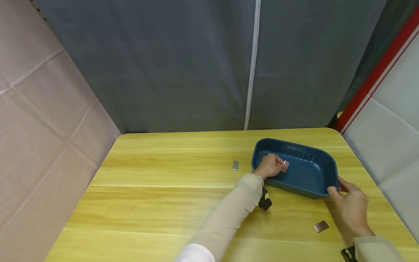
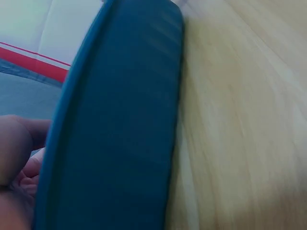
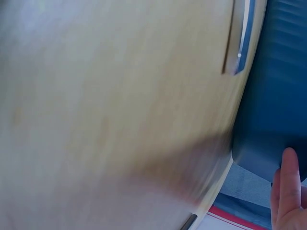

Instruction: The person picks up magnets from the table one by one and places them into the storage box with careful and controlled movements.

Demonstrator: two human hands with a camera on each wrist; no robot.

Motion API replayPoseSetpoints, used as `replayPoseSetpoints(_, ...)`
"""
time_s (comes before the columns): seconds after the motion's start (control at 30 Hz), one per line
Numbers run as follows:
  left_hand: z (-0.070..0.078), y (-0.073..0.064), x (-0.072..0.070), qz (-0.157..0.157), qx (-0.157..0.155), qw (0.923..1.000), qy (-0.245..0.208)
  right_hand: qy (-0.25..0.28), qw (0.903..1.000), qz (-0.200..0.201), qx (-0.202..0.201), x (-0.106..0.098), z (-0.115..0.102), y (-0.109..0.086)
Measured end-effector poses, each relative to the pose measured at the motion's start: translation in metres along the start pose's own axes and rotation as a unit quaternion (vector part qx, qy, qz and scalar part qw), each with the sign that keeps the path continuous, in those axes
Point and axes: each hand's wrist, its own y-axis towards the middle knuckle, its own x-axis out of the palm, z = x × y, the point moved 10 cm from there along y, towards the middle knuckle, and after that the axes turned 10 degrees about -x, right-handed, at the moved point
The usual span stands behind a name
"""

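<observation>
A dark blue rectangular basin (image 1: 301, 196) stands on the wooden table. My left hand (image 1: 270, 165) reaches over its near left rim and pinches a small shiny metal block (image 1: 286, 166) inside it. In the left wrist view, the basin's wall (image 2: 115, 120) hides part of that hand (image 2: 19, 163). At the basin's right end, my right hand (image 1: 351, 205) grips the corner, thumb on the near side. One similar metal block (image 1: 235, 165) lies left of the basin; another metal block (image 1: 321, 226) lies in front of it, near my right hand.
The yellow wooden table (image 1: 157, 189) ends at a grey curtain (image 1: 183, 72) behind. Pale panels (image 1: 49, 127) border the left, and a white panel with red trim (image 1: 392, 120) the right. A black wrist device (image 1: 265, 199) sits by my left sleeve.
</observation>
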Motion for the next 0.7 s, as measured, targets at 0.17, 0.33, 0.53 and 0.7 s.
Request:
replayPoseSetpoints(0.17,0.001,0.000,0.002,0.011,0.010,0.9985,0.053,0.004,0.9999,0.009,-0.008,0.000,-0.001,0.000)
replayPoseSetpoints(0.33,0.005,0.001,0.007,-0.003,0.008,0.9933,0.115,0.002,0.9999,0.015,-0.007,-0.002,0.000,0.000)
replayPoseSetpoints(0.53,0.001,0.002,0.014,-0.028,-0.017,0.9835,0.178,0.006,0.9997,0.013,-0.019,-0.002,-0.002,0.000)
replayPoseSetpoints(0.7,-0.005,0.002,0.019,-0.041,-0.036,0.9795,0.194,0.009,0.9996,0.013,-0.023,-0.002,-0.003,-0.001)
